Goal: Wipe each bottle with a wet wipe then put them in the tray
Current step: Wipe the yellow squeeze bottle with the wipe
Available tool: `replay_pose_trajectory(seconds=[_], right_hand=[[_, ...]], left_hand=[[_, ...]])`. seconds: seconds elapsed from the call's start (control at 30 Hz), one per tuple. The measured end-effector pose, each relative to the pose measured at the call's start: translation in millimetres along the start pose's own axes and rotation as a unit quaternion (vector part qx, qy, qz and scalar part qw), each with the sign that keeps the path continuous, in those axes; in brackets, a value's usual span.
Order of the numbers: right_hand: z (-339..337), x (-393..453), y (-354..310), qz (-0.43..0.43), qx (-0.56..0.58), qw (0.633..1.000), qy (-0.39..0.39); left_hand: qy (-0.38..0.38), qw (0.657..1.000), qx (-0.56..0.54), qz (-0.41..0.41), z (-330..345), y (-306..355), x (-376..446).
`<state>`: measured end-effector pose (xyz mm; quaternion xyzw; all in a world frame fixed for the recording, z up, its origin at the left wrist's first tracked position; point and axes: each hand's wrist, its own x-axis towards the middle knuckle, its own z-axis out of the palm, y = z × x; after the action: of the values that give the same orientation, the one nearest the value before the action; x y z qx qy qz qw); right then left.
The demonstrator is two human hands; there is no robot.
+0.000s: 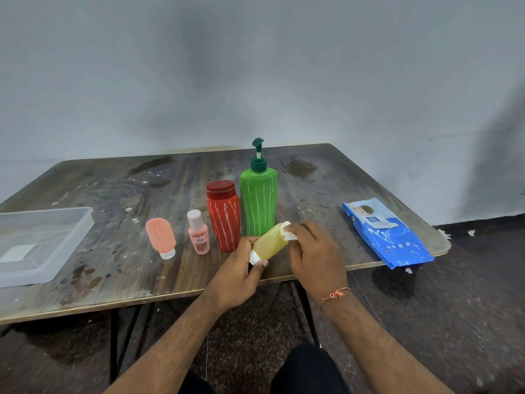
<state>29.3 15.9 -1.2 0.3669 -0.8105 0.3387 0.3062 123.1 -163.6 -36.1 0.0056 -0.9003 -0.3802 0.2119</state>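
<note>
Yellow bottle (270, 241): lying tilted in the air above the near edge of the worktop (119, 268), white cap end toward the person, held between both hands.

Left hand (241, 268): its grip is closing round the cap end of the yellow bottle, fingers and thumb curling about it.

Right hand (312, 251): its grip is pinching a white wet wipe (288, 231) and pressing it against the far end of the yellow bottle. An orange thread is sitting on this wrist.

Green pump bottle (259, 201): standing upright just behind the hands, toward the middle of the worktop.

Red bottle (224, 220): standing upright just left of the green pump bottle, white streaks running down both.

Small pink bottle (198, 237): standing upright left of the red bottle, white cap on top.

Salmon tube (161, 237): standing on its clear cap, further left again.

Tray (82, 226): clear plastic, sitting at the left edge of the worktop, holding no bottles.

Blue wipes pack (386, 234): lying at the right edge of the worktop, its near end overhanging the corner.
</note>
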Motion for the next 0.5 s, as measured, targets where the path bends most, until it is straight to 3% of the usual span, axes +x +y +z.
replay_pose_trajectory(seconds=[0.13,0.33,0.5], right_hand=[[3,2,-4,0.012,0.007,1.000,0.002],[5,-19,-21,-0.067,0.007,0.995,-0.075],[-2,-6,-12,-0.049,-0.023,0.997,-0.048]], left_hand=[[0.003,1.000,0.009,-0.007,1,-1,-1],[0.002,1.000,0.004,0.005,1,0,-1],[0.014,1.000,0.010,0.003,3,2,-1]])
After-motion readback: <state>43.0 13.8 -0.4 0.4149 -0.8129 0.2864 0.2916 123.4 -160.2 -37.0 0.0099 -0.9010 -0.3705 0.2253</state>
